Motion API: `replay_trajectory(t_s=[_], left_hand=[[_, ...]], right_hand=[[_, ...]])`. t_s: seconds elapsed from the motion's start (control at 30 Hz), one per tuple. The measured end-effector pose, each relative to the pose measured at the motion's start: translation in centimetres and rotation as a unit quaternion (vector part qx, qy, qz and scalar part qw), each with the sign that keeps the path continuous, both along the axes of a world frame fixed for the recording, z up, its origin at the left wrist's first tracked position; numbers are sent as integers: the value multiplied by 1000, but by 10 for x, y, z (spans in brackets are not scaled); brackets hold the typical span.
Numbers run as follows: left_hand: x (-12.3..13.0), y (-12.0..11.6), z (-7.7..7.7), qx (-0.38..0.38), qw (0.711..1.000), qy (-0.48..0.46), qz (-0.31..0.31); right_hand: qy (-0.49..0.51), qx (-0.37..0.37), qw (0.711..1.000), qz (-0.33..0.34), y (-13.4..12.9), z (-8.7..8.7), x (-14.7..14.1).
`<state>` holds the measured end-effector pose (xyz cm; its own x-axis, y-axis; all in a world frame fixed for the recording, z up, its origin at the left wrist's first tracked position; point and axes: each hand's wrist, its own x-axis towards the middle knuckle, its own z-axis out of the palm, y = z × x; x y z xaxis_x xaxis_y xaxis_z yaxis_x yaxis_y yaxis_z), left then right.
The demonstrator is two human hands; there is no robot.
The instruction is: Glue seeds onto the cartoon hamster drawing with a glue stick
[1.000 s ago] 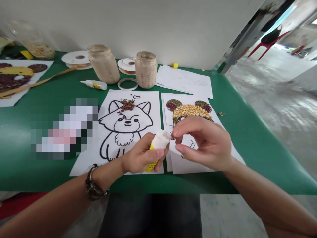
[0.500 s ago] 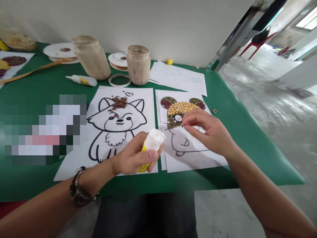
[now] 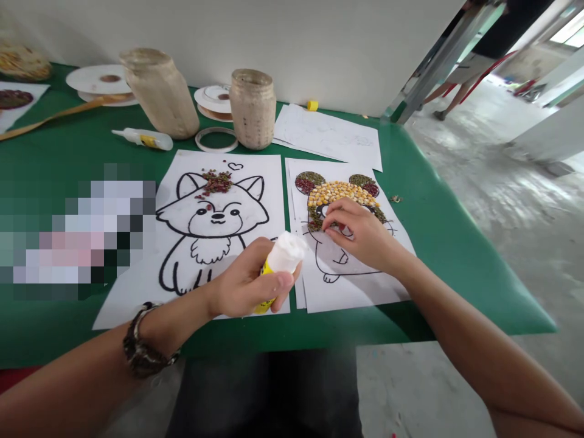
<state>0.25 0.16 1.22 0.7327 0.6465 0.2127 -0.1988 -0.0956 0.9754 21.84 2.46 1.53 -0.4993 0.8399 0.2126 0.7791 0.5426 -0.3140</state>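
My left hand [image 3: 253, 283] is wrapped round a white glue bottle [image 3: 285, 254] with a yellow label, above the papers' inner edges. My right hand [image 3: 360, 234] pinches over the face of the mouse-like drawing [image 3: 333, 286]; whatever its fingertips hold is too small to make out. Yellow corn kernels [image 3: 342, 191] cover that drawing's forehead. Green and red beans [image 3: 306, 184] fill its ears, and green ones lie around the eyes. To the left, a fox-like drawing [image 3: 214, 225] has a loose heap of red and green beans [image 3: 217, 181] on its head.
Two cloudy jars [image 3: 253, 112] stand at the back near ribbon spools [image 3: 98, 79], a tape ring [image 3: 216, 140] and another glue bottle [image 3: 143, 139]. More paper sheets [image 3: 328, 134] and a yellow cap [image 3: 312, 105] lie behind. A person [image 3: 474, 67] stands beyond the table at right.
My right hand has moved left and slightly up over the drawing's face. The left hand still holds the glue bottle. A person has come into view at the upper right.
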Motion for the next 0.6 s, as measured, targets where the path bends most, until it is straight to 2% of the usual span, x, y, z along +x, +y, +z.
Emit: replay_trajectory(t_s=[0.33,0.6], left_hand=[[-1,1,-2,-8,1000,7,0],[-1,1,-1,-27,999,22,1]], right_hand=[[-61,13,998,-34,0,-3,-8],[-30,20,999,-24,2,-5,-7]])
